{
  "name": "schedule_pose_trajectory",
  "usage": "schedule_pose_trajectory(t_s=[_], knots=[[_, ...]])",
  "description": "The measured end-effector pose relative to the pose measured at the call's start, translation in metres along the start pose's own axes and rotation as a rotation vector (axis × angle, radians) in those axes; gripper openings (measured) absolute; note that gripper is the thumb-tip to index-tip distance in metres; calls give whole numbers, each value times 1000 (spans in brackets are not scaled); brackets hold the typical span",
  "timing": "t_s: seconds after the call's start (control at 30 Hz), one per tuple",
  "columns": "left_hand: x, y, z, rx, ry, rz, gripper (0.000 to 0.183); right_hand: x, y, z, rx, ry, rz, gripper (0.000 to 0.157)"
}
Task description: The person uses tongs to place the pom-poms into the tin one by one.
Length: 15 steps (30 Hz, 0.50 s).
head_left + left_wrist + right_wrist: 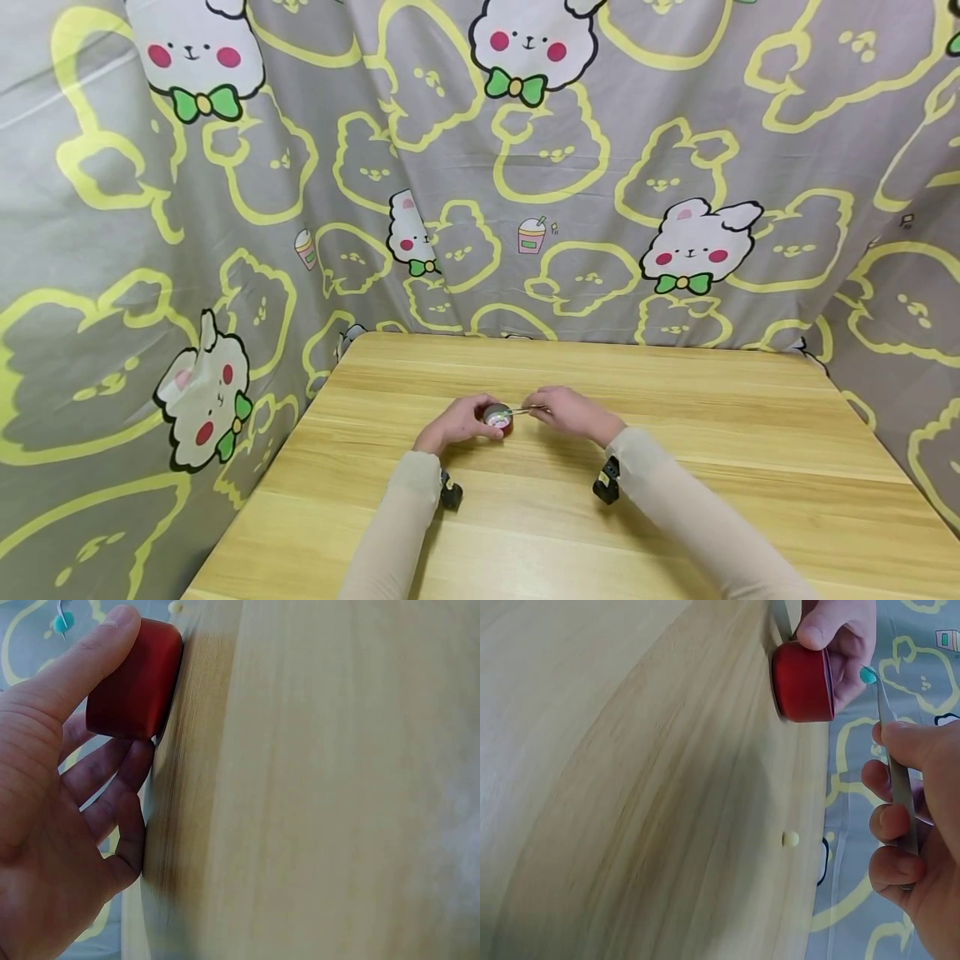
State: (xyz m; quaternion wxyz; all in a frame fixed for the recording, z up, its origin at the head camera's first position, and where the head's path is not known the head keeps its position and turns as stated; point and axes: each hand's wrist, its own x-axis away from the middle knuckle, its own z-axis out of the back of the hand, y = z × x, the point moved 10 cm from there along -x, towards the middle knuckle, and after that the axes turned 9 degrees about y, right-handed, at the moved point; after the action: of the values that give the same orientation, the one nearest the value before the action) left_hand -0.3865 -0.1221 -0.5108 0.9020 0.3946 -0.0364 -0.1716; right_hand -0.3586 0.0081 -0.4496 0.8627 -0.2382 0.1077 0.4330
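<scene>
A small round red tin stands on the wooden table, its top facing up in the head view. My left hand grips its side between thumb and fingers; in the left wrist view the thumb lies along the red wall. My right hand pinches metal tweezers, with fingers curled round their shaft. At the tweezer tips is a small green bead, which in the head view overlaps the top of the tin. The inside of the tin is mostly hidden.
A pale yellow bead lies on the table by itself. A patterned curtain hangs along the table's back and sides. Each wrist carries a small black camera.
</scene>
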Motion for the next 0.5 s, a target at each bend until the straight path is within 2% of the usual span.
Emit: schedule_pose_trajectory(t_s=[0.2,0.5], knots=[[1,3,1,11,1,2,50,-3,-2,-5,-2,-11,4,17],[1,3,1,7,2,-4,50,-7,5,-13,2,-37,-34,17]])
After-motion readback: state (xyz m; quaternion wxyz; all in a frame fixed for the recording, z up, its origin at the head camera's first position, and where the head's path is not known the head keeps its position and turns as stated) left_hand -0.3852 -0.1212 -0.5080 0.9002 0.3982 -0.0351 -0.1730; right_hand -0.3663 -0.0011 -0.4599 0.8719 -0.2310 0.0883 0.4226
